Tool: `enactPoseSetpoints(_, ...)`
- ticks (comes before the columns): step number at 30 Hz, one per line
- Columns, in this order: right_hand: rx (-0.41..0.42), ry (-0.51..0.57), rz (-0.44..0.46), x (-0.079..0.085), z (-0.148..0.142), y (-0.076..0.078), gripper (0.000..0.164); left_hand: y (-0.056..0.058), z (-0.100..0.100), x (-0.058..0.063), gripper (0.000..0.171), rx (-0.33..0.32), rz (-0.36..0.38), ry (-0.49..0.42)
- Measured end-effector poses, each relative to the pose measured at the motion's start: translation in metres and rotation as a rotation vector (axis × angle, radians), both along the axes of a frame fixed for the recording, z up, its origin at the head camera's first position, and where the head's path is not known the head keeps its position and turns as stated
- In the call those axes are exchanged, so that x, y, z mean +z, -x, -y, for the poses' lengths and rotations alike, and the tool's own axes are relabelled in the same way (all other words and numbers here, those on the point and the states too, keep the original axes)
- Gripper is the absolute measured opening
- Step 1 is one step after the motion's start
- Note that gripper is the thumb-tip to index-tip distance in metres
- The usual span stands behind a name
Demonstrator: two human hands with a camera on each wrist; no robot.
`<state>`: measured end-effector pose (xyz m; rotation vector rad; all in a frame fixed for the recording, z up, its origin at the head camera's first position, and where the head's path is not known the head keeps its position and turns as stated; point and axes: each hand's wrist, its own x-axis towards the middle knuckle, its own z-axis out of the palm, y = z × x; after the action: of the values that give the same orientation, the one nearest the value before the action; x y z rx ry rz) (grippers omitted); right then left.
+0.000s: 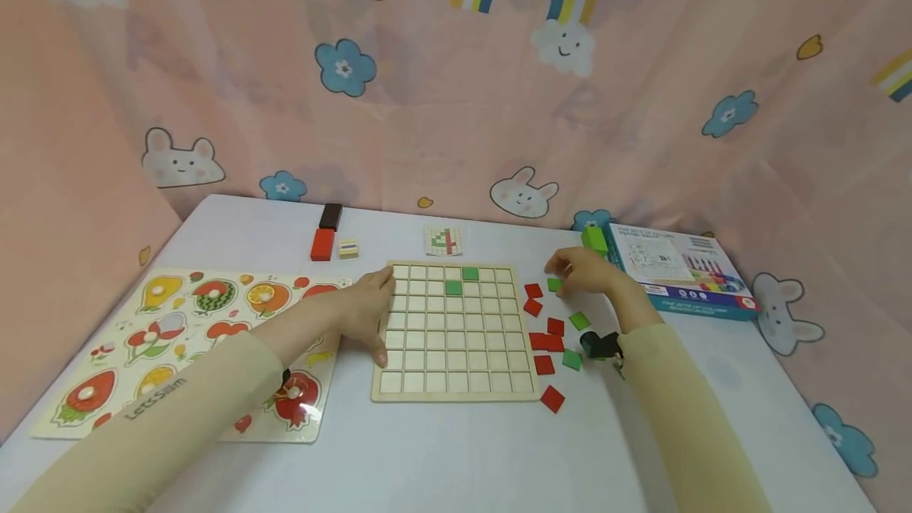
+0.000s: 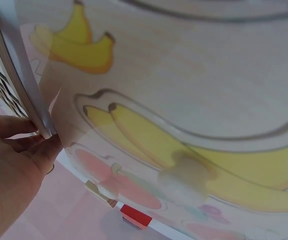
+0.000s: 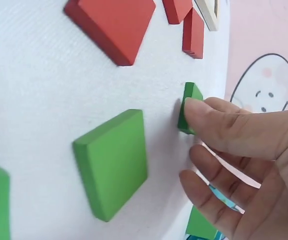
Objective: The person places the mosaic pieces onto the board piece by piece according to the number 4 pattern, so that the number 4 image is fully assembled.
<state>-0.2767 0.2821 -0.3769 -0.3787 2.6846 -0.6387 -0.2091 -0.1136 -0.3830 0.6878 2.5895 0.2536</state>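
A square wooden grid board [image 1: 456, 397] lies mid-table, with a green tile [image 1: 470, 273] in its top row and another green tile [image 1: 454, 287] one row lower. My left hand [image 1: 365, 313] rests along the board's left edge, thumb and fingers spread apart; in the left wrist view its fingertips [image 2: 46, 150] touch that edge. Right of the board, my right hand [image 1: 587, 269] has its thumb and forefinger at a loose green tile [image 3: 188, 107], which the thumb partly covers. Closer to the right wrist camera lies another green tile [image 3: 114, 167].
Several red tiles [image 1: 545, 365] and more green tiles [image 1: 572, 359] lie right of the board. Behind it is a small pattern card [image 1: 443, 241]. A fruit puzzle board [image 1: 207, 323] lies under my left forearm. A boxed set [image 1: 677, 267] and a green block [image 1: 594, 241] stand back right; red block [image 1: 322, 245] back left.
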Motion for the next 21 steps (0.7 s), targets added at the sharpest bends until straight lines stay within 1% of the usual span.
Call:
enactPoseSetpoints(12, -0.071, -0.007, -0.007, -0.0048, -0.0006, -0.0012, 0.024, 0.0006, -0.0012, 0.0001, 0.136, 0.002, 0.003, 0.003)
enactPoseSetpoints(17, -0.056, 0.014, -0.046, -0.0039, 0.0007, -0.0012, 0.014, -0.0007, -0.0009, 0.0013, 0.136, 0.004, 0.004, 0.001)
enactPoseSetpoints(21, -0.023, 0.092, -0.110, 0.0008, 0.0069, 0.0002, 0.012, -0.0010, -0.0008, 0.0019, 0.137, 0.003, 0.004, -0.002)
